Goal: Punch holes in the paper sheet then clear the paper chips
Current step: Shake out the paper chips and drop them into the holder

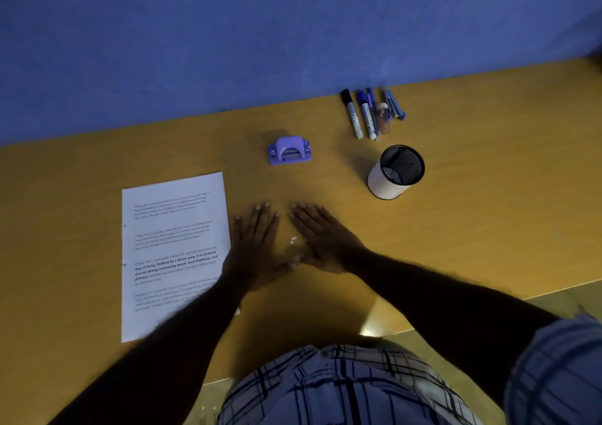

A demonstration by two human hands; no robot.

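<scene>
A printed paper sheet [172, 248] lies flat on the wooden desk [472, 216] at the left. A small purple hole punch [290, 151] stands behind my hands, apart from them. Several tiny white paper chips [294, 240] lie on the desk between my hands. My left hand [257, 242] rests flat with fingers spread, its edge against the sheet's right side. My right hand [321, 237] lies flat just right of the chips, fingers together and angled toward the left hand. The two hands meet at the heels and hold nothing.
A black mesh pen cup with a white band [395, 173] stands to the right. Several markers and pens [368, 115] lie by the blue wall [293, 33] at the back. The desk's front edge runs close to my body.
</scene>
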